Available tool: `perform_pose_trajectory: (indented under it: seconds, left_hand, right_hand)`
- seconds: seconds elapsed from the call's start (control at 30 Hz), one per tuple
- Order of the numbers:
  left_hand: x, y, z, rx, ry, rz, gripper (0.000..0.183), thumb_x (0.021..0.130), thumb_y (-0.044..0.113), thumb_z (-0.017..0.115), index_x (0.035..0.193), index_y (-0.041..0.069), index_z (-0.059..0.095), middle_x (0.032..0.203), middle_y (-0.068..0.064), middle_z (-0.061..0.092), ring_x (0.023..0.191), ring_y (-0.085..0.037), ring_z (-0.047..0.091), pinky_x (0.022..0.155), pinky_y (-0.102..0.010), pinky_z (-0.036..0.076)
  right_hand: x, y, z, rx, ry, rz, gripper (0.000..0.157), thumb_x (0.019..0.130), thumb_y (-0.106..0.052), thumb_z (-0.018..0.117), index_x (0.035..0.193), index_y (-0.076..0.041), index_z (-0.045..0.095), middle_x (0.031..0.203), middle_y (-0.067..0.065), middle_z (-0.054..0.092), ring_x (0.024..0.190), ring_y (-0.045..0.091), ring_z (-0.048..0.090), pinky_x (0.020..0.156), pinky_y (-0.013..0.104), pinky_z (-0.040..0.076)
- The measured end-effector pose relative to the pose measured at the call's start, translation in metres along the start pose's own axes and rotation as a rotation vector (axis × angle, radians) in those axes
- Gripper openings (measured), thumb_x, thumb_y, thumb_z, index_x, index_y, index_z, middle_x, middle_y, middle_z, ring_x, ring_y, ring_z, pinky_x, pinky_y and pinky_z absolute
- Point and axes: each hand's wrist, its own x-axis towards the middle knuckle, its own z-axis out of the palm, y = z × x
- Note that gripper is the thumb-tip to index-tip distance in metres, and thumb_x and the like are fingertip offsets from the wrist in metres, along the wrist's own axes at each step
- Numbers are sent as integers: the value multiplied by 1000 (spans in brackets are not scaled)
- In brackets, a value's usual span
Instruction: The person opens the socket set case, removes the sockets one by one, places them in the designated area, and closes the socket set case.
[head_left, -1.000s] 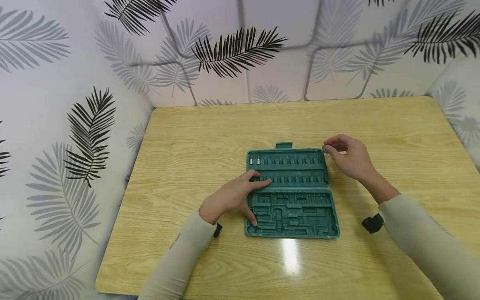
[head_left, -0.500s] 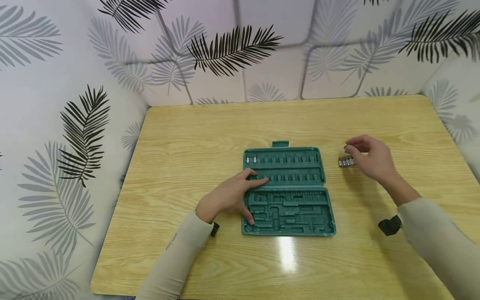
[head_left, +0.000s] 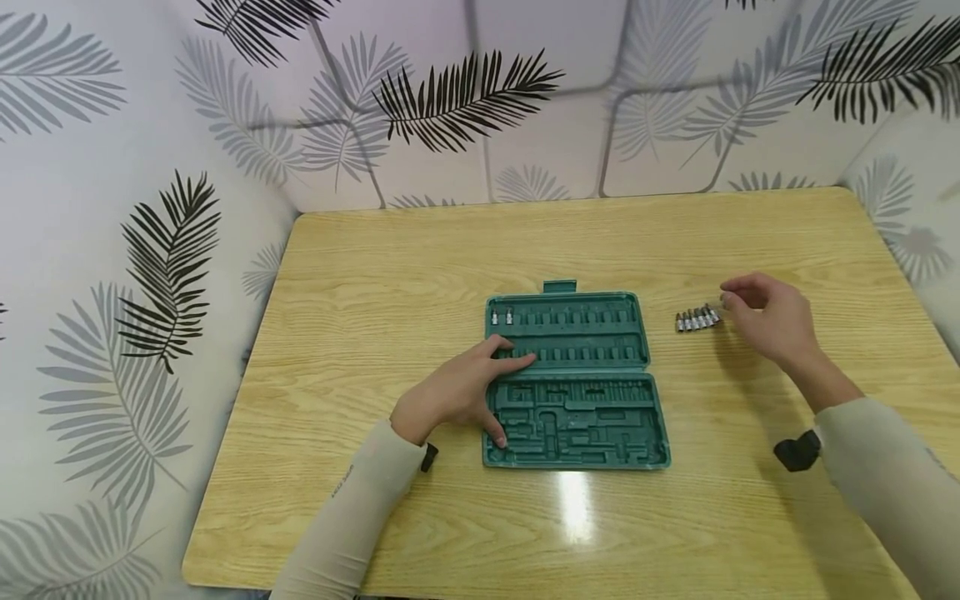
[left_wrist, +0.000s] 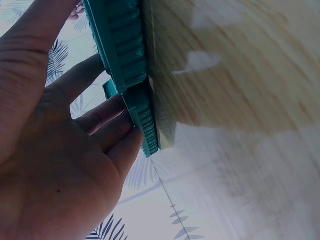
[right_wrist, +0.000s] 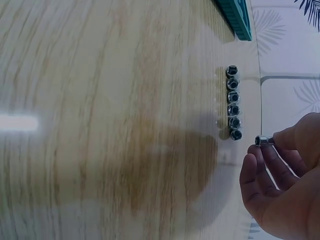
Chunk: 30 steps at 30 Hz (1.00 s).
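Observation:
A green tool case (head_left: 577,421) lies opened flat on the table, its moulded slots facing up. Two small silver bit sockets (head_left: 509,316) stand in the upper left slots. My left hand (head_left: 461,392) rests on the left side of the case, fingers spread across the upper half and thumb on the lower half. In the left wrist view those fingers touch the case's side wall (left_wrist: 117,45). Right of the case, my right hand (head_left: 772,321) pinches a bit socket (right_wrist: 264,141) between thumb and fingertips. Close to it stands a row of several bit sockets (head_left: 697,318).
The wooden table (head_left: 375,283) extends around the case on all sides. Behind it hangs a pale leaf-patterned covering (head_left: 540,150), which also runs along the left side. A hinged latch tab (head_left: 559,287) sticks out from the case's far edge.
From the case's upper right corner my right hand has moved right, past the row of bit sockets, which has come into view. My left hand stays on the case.

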Motion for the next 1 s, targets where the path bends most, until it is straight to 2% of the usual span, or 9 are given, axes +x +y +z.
perform_pose_trajectory:
  seconds: [0.1, 0.2, 0.3, 0.37, 0.43, 0.53, 1.0]
  left_hand:
    - [0, -1, 0, 2, -2, -3, 124, 69, 44, 104, 172, 28, 37, 173, -12, 33, 154, -34, 47, 115, -45, 53]
    - [0, -2, 1, 5, -1, -7, 124, 69, 44, 104, 172, 29, 37, 173, -12, 33, 155, -34, 47, 114, -45, 53]
    - [-1, -2, 1, 2, 4, -6, 125, 69, 44, 104, 172, 29, 37, 173, -12, 33, 155, -34, 47, 114, -45, 53]
    - [0, -3, 2, 2, 8, -1, 124, 69, 44, 104, 172, 29, 38, 173, -12, 34, 154, -34, 47, 115, -45, 53]
    - [0, -3, 2, 4, 8, 4, 124, 68, 45, 104, 172, 28, 38, 172, -12, 34, 154, -34, 48, 115, -46, 53]
    - [1, -3, 2, 7, 6, 9, 124, 69, 45, 104, 172, 28, 38, 172, -12, 34, 154, -34, 48, 116, -46, 52]
    - [2, -3, 2, 3, 5, 17, 125, 68, 44, 105, 172, 27, 39, 172, -13, 35, 154, -35, 47, 118, -46, 51]
  right_hand:
    - [2, 3, 0, -10, -12, 14, 40, 114, -29, 55, 136, 0, 71, 130, 29, 73, 86, -21, 47, 72, 8, 42]
    - [3, 4, 3, -19, -21, 15, 40, 114, -29, 55, 136, 1, 71, 130, 29, 72, 91, -11, 54, 72, 8, 41]
    - [5, 4, 5, -27, -26, 11, 40, 114, -28, 54, 135, 2, 71, 129, 30, 72, 100, 15, 68, 71, 9, 42]
    - [6, 4, 6, -33, -30, 13, 40, 114, -27, 54, 135, 2, 71, 129, 31, 71, 108, 34, 71, 70, 9, 42]
    - [6, 4, 6, -35, -35, 13, 40, 114, -26, 53, 136, 3, 71, 129, 32, 71, 114, 45, 70, 69, 9, 41]
    - [7, 4, 6, -42, -44, 20, 40, 114, -26, 53, 136, 4, 70, 130, 33, 70, 117, 49, 69, 69, 10, 41]
    - [9, 0, 8, -80, -102, 52, 41, 115, -28, 53, 132, 4, 71, 131, 33, 70, 117, 47, 67, 72, 21, 47]
